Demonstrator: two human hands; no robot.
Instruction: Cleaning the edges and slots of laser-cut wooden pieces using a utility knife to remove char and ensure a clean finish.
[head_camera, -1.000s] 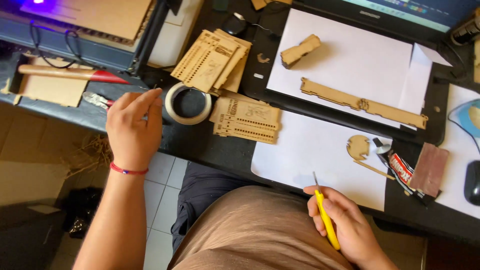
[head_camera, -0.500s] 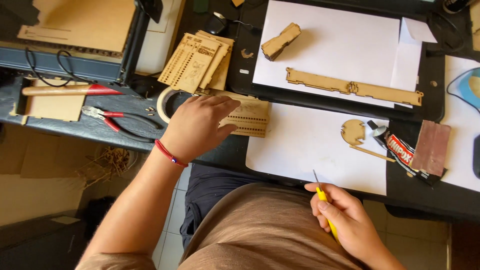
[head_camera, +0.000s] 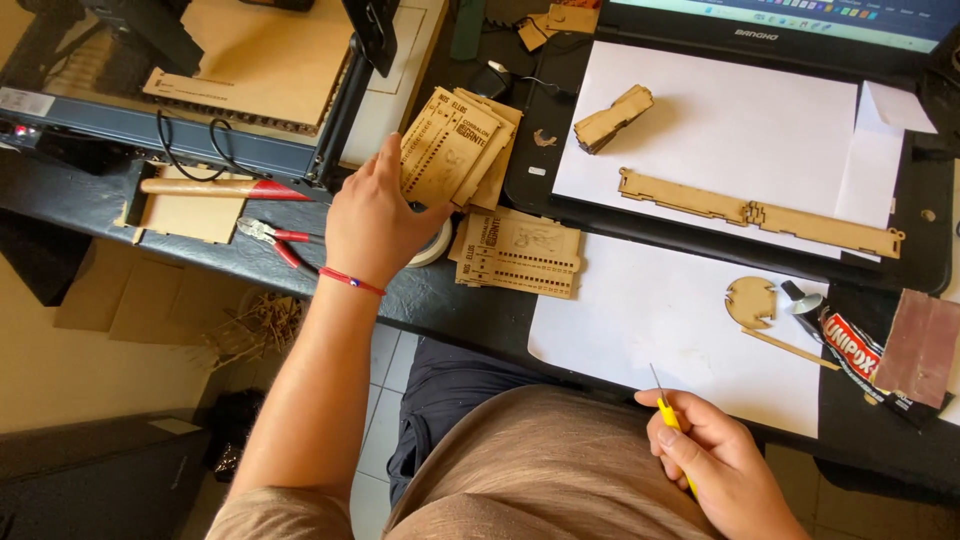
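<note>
left hand (head_camera: 375, 215): laid palm-down over a white tape roll (head_camera: 436, 247), fingers spread and curled over it; a firm grip cannot be confirmed, since the roll is mostly hidden under the palm.
right hand (head_camera: 715, 465): fingers closed around a yellow-handled craft knife (head_camera: 668, 412), thin blade pointing up and away from the fingertips, held over the lap.
tape roll, position: under the left fingers, on the dark desk (head_camera: 120, 205); only a curved white edge is seen past the thumb side.
tape roll, appearance: pale, ring-shaped, thin-walled as far as can be judged.
beside the left fingertips: a fanned stack of laser-cut wooden sheets (head_camera: 452, 152), touching or nearly touching the fingers; a second engraved sheet (head_camera: 520, 252) just past the roll.
behind the left wrist: red-handled pliers (head_camera: 275, 240).
risk, judged: the wooden stack could be nudged out of order if the roll is dragged out from against it.
risk, judged: the exposed blade is held near the lap while attention is on the other hand; a slip could cut cloth or skin.
</note>
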